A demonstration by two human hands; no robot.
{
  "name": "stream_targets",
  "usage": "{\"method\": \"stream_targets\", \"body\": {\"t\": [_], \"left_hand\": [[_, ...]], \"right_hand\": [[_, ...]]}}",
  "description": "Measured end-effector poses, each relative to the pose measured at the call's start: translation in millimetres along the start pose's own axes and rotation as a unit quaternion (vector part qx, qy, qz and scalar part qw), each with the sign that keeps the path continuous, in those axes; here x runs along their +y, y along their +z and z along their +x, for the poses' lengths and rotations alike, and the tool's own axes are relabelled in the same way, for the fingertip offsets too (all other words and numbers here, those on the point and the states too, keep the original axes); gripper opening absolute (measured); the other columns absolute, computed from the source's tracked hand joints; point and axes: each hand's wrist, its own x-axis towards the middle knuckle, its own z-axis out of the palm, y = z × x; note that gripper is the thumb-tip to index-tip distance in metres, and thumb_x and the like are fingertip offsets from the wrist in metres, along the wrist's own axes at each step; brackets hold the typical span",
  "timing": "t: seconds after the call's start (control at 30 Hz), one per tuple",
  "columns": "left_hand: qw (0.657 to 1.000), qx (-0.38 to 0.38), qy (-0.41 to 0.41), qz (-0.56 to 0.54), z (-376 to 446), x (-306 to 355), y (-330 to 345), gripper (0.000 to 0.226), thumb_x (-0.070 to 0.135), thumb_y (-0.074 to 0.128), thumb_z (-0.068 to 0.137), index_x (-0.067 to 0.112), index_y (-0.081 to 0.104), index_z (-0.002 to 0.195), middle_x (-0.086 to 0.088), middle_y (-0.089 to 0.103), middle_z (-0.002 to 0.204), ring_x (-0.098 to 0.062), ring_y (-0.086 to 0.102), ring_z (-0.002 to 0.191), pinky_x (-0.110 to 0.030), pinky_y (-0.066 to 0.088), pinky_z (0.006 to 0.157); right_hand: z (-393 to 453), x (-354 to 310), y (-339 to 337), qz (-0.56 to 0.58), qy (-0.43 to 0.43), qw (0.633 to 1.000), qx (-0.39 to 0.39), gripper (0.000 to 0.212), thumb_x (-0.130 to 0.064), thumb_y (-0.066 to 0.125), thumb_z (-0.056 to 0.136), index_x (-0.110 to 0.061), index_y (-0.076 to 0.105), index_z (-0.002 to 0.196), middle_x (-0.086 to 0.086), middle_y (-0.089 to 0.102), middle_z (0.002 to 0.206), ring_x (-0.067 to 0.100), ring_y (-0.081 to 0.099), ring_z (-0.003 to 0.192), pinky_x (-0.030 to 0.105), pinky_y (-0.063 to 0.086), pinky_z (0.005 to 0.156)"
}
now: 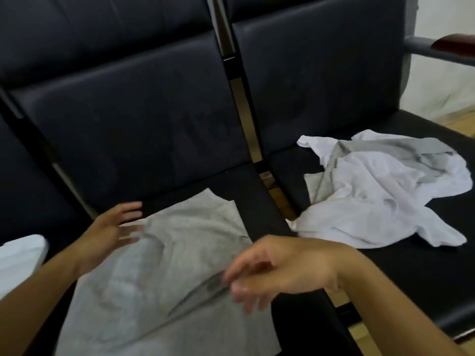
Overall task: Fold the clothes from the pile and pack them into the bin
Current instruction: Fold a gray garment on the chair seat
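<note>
A light grey garment [164, 265] lies spread on the middle black seat, with wrinkles across it. My left hand [113, 227] hovers at its upper left edge, fingers straight and spread, blurred by motion. Over the garment's right side is my right hand [270, 271], its fingers loosely bent and pointing down-left, holding nothing. A pile of white and grey clothes [380, 191] lies crumpled on the right seat. No bin is in view.
A white object [20, 258] shows at the left edge on the left seat. Dark seat backs [128, 111] rise behind the seats. A metal armrest with a wooden top [442, 47] stands at the far right, with a wooden floor [462, 124] beyond.
</note>
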Motion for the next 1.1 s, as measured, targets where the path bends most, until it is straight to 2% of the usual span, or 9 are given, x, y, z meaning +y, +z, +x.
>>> {"method": "stream_targets", "body": {"t": [0.1, 0.2, 0.37, 0.47, 0.6, 0.73, 0.83, 0.93, 1.1], "left_hand": [[0.990, 0.000, 0.034, 0.133, 3, -18, -12, 0.042, -0.009, 0.059, 0.090, 0.028, 0.065, 0.110, -0.004, 0.060, 0.127, -0.025, 0.063, 0.112, -0.041, 0.052, 0.093], [0.943, -0.031, 0.178, 0.279, 33, -7, 24, 0.042, -0.002, 0.055, 0.095, 0.037, 0.058, 0.110, 0.002, 0.059, 0.124, -0.021, 0.058, 0.117, -0.033, 0.049, 0.096], [0.804, -0.172, 0.288, 0.491, 77, 33, 104, 0.065, 0.011, 0.049, 0.100, 0.039, 0.024, 0.153, 0.015, 0.025, 0.155, -0.005, 0.022, 0.143, -0.026, 0.018, 0.118], [0.758, -0.208, 0.275, 0.553, 98, 47, 135, 0.049, 0.020, 0.054, 0.098, 0.037, 0.040, 0.142, 0.008, 0.045, 0.139, -0.017, 0.044, 0.128, -0.033, 0.038, 0.107], [0.782, -0.208, 0.165, 0.565, 107, 51, 125, 0.011, 0.023, 0.056, 0.096, 0.031, 0.055, 0.089, 0.003, 0.054, 0.107, -0.018, 0.057, 0.092, -0.036, 0.052, 0.080], [0.886, -0.092, 0.193, 0.411, 91, 51, 78, 0.011, 0.018, 0.060, 0.095, 0.025, 0.063, 0.087, 0.000, 0.064, 0.099, -0.021, 0.064, 0.091, -0.042, 0.056, 0.083], [0.915, 0.053, 0.260, 0.303, 48, 62, 35, 0.023, -0.002, 0.057, 0.087, 0.020, 0.063, 0.086, -0.002, 0.068, 0.085, -0.024, 0.067, 0.081, -0.044, 0.058, 0.074], [0.914, 0.161, 0.309, 0.206, -7, 75, -6, 0.029, -0.011, 0.049, 0.085, 0.018, 0.055, 0.085, -0.005, 0.064, 0.083, -0.026, 0.063, 0.080, -0.039, 0.051, 0.069], [0.870, 0.211, 0.372, 0.244, -114, 115, -67, 0.024, -0.004, 0.041, 0.094, 0.019, 0.047, 0.094, -0.004, 0.058, 0.079, -0.011, 0.052, 0.067, -0.022, 0.041, 0.061]], "right_hand": [[8, 22, -3, -0.281, 0.168, 0.936, 0.128, 0.046, -0.052, 0.065, 0.088, -0.017, 0.062, 0.117, 0.006, 0.065, 0.116, 0.022, 0.063, 0.107, 0.042, 0.050, 0.096], [21, 28, 11, -0.343, 0.273, 0.890, 0.123, 0.072, -0.054, 0.060, 0.090, -0.016, 0.035, 0.145, 0.004, 0.042, 0.145, 0.021, 0.046, 0.130, 0.031, 0.042, 0.102], [56, 31, 35, -0.403, 0.252, 0.859, 0.191, 0.039, -0.037, 0.051, 0.099, -0.017, 0.042, 0.132, 0.004, 0.046, 0.136, 0.023, 0.049, 0.127, 0.032, 0.042, 0.093], [67, 36, 33, -0.401, 0.247, 0.862, 0.188, 0.030, -0.025, 0.047, 0.102, -0.016, 0.045, 0.131, 0.005, 0.048, 0.134, 0.024, 0.049, 0.125, 0.032, 0.042, 0.094], [58, 38, 15, -0.386, 0.223, 0.860, 0.249, 0.016, -0.017, 0.049, 0.099, -0.018, 0.047, 0.115, 0.006, 0.051, 0.125, 0.024, 0.053, 0.118, 0.029, 0.040, 0.080], [40, 38, -13, -0.336, 0.178, 0.850, 0.364, 0.007, -0.019, 0.055, 0.096, -0.015, 0.055, 0.102, 0.005, 0.057, 0.097, 0.024, 0.062, 0.096, 0.023, 0.036, 0.065], [25, 25, -29, -0.282, 0.104, 0.828, 0.473, 0.014, -0.013, 0.060, 0.088, -0.010, 0.061, 0.074, 0.002, 0.054, 0.063, 0.022, 0.055, 0.063, 0.024, 0.037, 0.048], [11, 2, -32, -0.255, -0.018, 0.772, 0.582, 0.021, -0.010, 0.055, 0.090, -0.010, 0.058, 0.069, 0.001, 0.055, 0.057, 0.017, 0.055, 0.056, 0.034, 0.043, 0.053], [-15, -54, -16, -0.146, -0.188, 0.704, 0.669, 0.041, -0.006, 0.049, 0.097, -0.016, 0.038, 0.060, 0.002, 0.038, 0.051, 0.013, 0.039, 0.048, 0.018, 0.032, 0.048]]}}
